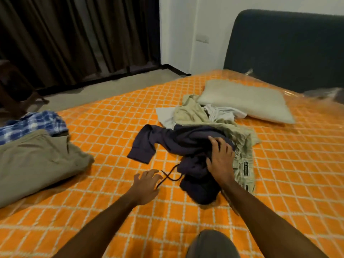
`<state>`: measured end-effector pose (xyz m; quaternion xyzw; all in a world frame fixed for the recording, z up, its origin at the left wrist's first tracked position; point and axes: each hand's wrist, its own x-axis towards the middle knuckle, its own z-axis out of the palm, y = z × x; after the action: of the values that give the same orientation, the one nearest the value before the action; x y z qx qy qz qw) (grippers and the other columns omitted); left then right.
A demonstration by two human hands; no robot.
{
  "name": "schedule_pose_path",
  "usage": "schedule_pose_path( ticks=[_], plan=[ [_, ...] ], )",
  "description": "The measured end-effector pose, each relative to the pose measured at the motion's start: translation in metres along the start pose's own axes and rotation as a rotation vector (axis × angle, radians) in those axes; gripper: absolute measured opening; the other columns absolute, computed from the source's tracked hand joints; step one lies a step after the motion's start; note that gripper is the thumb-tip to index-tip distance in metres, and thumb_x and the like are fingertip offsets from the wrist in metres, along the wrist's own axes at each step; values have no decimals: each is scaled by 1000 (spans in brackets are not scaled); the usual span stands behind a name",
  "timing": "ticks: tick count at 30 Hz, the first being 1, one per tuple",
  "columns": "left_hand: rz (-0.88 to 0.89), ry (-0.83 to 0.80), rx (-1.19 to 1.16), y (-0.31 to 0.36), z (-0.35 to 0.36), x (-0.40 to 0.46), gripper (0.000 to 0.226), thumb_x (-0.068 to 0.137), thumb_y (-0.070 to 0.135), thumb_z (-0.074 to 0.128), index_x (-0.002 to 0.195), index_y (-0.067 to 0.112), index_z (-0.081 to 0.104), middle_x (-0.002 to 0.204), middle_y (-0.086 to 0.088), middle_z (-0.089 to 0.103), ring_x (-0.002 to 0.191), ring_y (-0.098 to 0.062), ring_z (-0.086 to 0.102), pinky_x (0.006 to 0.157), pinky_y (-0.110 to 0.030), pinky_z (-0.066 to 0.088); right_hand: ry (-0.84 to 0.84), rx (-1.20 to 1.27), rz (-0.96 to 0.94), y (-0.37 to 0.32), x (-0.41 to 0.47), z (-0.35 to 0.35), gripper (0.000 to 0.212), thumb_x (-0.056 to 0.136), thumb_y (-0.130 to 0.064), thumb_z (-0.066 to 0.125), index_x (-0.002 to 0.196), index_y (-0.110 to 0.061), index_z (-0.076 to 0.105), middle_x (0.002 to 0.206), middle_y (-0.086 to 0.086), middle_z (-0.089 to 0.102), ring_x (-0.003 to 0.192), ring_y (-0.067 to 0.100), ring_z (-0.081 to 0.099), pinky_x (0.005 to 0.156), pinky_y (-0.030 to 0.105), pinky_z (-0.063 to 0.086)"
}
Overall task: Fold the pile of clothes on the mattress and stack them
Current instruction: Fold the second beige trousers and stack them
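Only the khaki garment (pixel 243 164) beside the right hand (pixel 220 157) bears unreadable labels.

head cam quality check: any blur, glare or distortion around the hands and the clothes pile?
Head view: wide-angle bending curves the curtain and mattress grid lines toward the edges. Left hand is slightly motion-soft; right hand on the navy garment is sharper. Plastic wrap near the headboard shows glare. Lighting is dim and warm; the navy folds lose detail.
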<state>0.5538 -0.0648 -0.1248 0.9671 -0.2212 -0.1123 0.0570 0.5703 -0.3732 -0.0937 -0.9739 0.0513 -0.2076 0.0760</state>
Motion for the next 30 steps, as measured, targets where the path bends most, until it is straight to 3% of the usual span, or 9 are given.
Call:
schedule_pose_path(
  ticks=[2, 6, 8, 11, 15, 19, 22, 26, 30],
  plan=[
    [31, 7, -17, 15, -5, 11, 48, 97, 41, 51, 143, 33, 39, 157, 8, 24, 143, -22, 28, 111, -53, 21, 123, 102, 196, -2, 15, -11, 73, 80, -28, 73, 145, -24, 40, 142, 10, 36, 123, 39, 41, 98, 57, 38],
    [-43, 26, -271, 35, -17, 28, 43, 97, 45, 54, 138, 33, 45, 148, 9, 36, 136, -19, 37, 107, -47, 27, -39, 298, 553, 12, 42, -27, 36, 81, -23, 68, 116, -28, 63, 131, 6, 52, 125, 34, 43, 101, 50, 35],
    [-59, 37, -593, 38, -28, 30, 47, 97, 53, 54, 139, 32, 46, 147, 6, 39, 135, -19, 41, 106, -42, 35, -66, 355, 379, 11, 40, -29, 35, 79, -15, 63, 112, -26, 63, 119, 4, 57, 117, 31, 52, 93, 45, 47],
    [-22, -34, -1075, 60, -56, 26, 62, 96, 37, 65, 149, 28, 34, 151, 5, 35, 128, -11, 49, 87, -16, 48, 18, 439, 72, -14, 28, -44, 33, 71, -12, 58, 103, -23, 61, 106, 2, 55, 102, 30, 57, 77, 44, 52],
    [142, 61, -1171, 97, -75, 22, 104, 81, 6, 81, 153, 26, 9, 147, 13, 35, 126, 4, 48, 89, -13, 49, -22, 828, -57, -76, 15, -69, 23, 75, -9, 58, 95, -19, 63, 94, 1, 63, 91, 23, 61, 77, 46, 51],
    [16, 360, -1213, 86, -89, 5, 81, 79, 0, 81, 139, 22, 31, 131, 6, 55, 117, -1, 60, 88, -20, 53, -196, 1131, -64, -105, 11, -88, 19, 86, -11, 65, 102, -21, 68, 97, 0, 71, 93, 16, 68, 82, 42, 57],
    [-66, 383, -1274, 45, -88, -16, 73, 77, 8, 80, 138, 19, 41, 129, 1, 61, 119, -15, 62, 87, -25, 54, -555, 1504, 4, -109, 4, -94, 27, 97, -4, 60, 122, -10, 67, 108, 8, 72, 102, 23, 69, 83, 33, 57],
    [-394, 257, -1117, 0, -68, -51, 63, 87, 6, 71, 135, 13, 30, 133, -12, 53, 108, -27, 58, 85, -43, 53, -554, 1106, 136, -96, -13, -47, 36, 91, -3, 66, 124, -16, 62, 130, 10, 60, 111, 22, 63, 83, 21, 53],
    [-497, 170, -948, -14, -55, -67, 54, 89, 24, 73, 123, 16, 31, 124, -8, 51, 96, -26, 58, 64, -39, 53, -634, 610, 232, -63, -33, -8, 70, 78, -43, 78, 138, -28, 47, 141, 11, 41, 131, 37, 45, 111, 49, 39]
  ],
)
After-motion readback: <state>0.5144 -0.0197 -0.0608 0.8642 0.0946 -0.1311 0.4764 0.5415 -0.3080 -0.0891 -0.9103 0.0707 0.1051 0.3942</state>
